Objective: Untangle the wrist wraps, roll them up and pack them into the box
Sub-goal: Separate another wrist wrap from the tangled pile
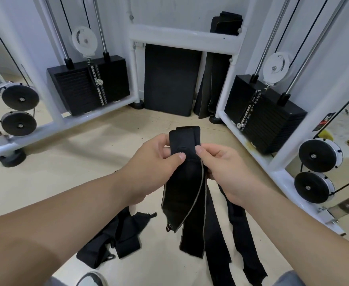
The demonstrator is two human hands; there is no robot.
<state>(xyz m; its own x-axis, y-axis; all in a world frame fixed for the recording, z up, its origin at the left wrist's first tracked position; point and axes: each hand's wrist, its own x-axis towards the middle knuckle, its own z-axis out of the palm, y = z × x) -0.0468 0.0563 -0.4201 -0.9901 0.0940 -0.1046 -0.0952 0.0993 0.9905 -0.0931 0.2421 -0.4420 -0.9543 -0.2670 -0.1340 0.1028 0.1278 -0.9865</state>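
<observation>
a person looks down at both bare hands, raised close together above a pale floor in a gym corner. the left hand pinches the upper part of a black wrist wrap, thumb pressed on the front and fingers curled behind. the right hand pinches the same wrap at its opposite edge, thumb on top. the short top end folds over above the thumbs, while the rest hangs down between the forearms with a pale trim along its edges. gripping at both edges seems meant to keep the band flat so that a roll can be started from the top; that is a guess, since no roll has formed yet. more black strips trail from under the right hand down to the floor, and whether they are part of the same wrap or others caught with it is unclear. a tangled heap of black wraps lies on the floor below the left forearm, apart from the hands, apparently not yet sorted. no box is in view. behind stand a white cable machine frame, two black weight stacks, and a dark mat leaning on the wall. a shoe shows at the bottom edge.
</observation>
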